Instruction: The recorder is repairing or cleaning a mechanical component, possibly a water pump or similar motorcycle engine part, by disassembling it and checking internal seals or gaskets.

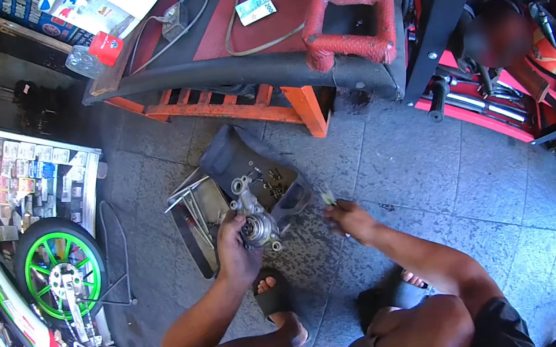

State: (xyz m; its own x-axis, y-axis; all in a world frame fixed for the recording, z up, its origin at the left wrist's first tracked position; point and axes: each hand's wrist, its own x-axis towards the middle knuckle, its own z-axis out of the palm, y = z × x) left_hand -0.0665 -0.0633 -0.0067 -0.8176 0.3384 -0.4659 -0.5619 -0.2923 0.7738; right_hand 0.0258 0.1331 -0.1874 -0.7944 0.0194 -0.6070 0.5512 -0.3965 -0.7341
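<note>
In my left hand (234, 249) is a grey cast-metal engine part (253, 211), with a round bearing-like ring facing up and bolt lugs at its ends. My fingers are closed round its left side, and it hangs over a dark open container (301, 199). Small bolts and metal bits (278, 182) lie inside that container. To the right, my right hand (351, 222) is closed on a small brush-like tool (328, 198). Its pale tip points up and away from me, smeared by motion. The tool is apart from the metal part.
Left of the container lies a tray (185, 238) with metal rods. An orange-legged bench (307, 109) with cables stands ahead. A red tool rack (476, 116) is at the right. A motorcycle with a green wheel (61, 271) and a glass display case (33, 176) occupy the left.
</note>
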